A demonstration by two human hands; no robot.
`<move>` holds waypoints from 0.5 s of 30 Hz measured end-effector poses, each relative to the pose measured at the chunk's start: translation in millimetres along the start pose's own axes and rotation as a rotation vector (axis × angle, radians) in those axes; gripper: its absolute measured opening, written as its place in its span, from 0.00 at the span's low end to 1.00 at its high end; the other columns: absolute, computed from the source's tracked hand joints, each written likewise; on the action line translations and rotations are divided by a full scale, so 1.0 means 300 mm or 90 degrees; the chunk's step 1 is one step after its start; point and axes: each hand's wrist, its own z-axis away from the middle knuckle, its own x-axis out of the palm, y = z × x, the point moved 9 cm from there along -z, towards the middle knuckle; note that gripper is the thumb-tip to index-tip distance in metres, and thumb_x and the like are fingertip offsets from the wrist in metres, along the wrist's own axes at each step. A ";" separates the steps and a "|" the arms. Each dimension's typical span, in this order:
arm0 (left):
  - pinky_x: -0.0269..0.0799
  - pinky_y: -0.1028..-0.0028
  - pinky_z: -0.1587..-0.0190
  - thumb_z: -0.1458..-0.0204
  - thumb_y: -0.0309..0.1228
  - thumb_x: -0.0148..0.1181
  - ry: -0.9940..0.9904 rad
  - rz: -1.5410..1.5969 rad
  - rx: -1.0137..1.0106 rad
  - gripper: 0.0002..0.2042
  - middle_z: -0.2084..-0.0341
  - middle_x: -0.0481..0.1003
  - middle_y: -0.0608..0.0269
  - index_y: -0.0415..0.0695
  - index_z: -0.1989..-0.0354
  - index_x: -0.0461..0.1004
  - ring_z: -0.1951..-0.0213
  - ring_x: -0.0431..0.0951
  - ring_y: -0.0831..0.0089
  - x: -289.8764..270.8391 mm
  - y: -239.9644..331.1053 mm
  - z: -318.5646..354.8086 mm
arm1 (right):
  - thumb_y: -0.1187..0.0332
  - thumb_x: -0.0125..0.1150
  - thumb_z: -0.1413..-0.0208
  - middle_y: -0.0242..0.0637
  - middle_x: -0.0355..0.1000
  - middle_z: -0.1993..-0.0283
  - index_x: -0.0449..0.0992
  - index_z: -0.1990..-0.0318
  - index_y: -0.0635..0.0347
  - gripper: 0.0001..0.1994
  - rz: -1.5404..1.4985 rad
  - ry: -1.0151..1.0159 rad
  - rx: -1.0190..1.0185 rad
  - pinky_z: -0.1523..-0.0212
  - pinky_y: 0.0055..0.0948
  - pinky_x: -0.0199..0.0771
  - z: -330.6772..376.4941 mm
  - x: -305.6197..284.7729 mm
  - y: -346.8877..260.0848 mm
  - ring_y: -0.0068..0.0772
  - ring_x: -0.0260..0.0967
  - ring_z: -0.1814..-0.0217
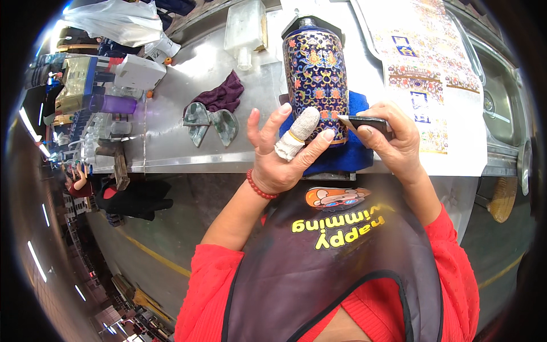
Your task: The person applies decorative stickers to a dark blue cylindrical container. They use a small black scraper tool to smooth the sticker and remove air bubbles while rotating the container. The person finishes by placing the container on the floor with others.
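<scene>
A dark blue bottle [317,74] with a dense, colourful floral pattern lies on its side, neck pointing away from me, on a blue cloth [358,105]. Against the bottle's lower left part rests my left hand [279,154], fingers spread, one fingertip wrapped in a greyish-white fabric cover [302,128]. That thumb reaches onto the pattern near the bottle's base. My right hand [396,134] pinches a flat dark knife [367,121] between thumb and fingers. Its pale, slanted tip points left, at or very near the bottle's right side; actual contact I cannot tell.
Patterned printed sheets [419,68] lie to the right, beside a metal sink [498,85]. On the metal table [171,122] left of the bottle are a dark purple cloth [222,94] and green marbled pieces [225,126]. A clear glass bottle [242,31] stands farther back.
</scene>
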 end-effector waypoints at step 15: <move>0.40 0.46 0.27 0.51 0.30 0.69 -0.027 0.064 -0.052 0.19 0.46 0.78 0.63 0.58 0.48 0.83 0.35 0.65 0.57 0.000 -0.015 -0.008 | 0.73 0.66 0.38 0.31 0.71 0.64 0.78 0.55 0.67 0.08 -0.015 -0.049 0.000 0.72 0.15 0.63 -0.001 0.016 0.019 0.15 0.67 0.71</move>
